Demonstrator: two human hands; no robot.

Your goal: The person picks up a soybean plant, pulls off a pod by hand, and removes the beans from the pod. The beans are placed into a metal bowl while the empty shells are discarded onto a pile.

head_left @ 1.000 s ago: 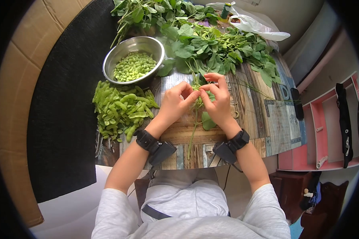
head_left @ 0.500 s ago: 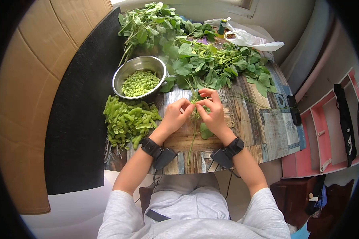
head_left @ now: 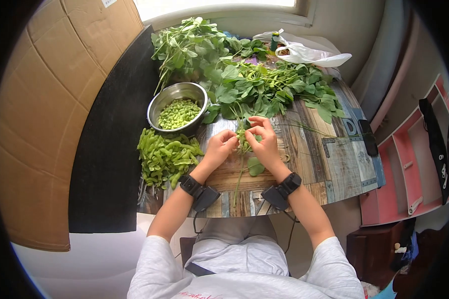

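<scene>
My left hand [head_left: 220,147] has its fingers pinched at a leafy green plant stem [head_left: 238,180] lying over the table's front part. Close beside it on the right, my right hand [head_left: 265,143] is closed at the same plant, its thumb and forefinger together. Whatever lies between the fingertips is too small to make out. Left of the hands, a heap of green pods [head_left: 167,155] rests on the table. Behind the heap stands a steel bowl [head_left: 152,115] with shelled green beans [head_left: 179,113]. A large pile of leafy bean plants [head_left: 264,82] lies beyond my hands.
A white plastic bag [head_left: 317,56] is at the back right of the wooden-patterned table [head_left: 309,149]. A dark flat object [head_left: 369,144] lies at its right edge. Black board [head_left: 105,149] and cardboard [head_left: 45,119] stand on the left, a pink shelf [head_left: 404,159] on the right.
The view has tilted slightly. My left hand's fingertips have drawn a little away from my right hand's, which stays at the plant.
</scene>
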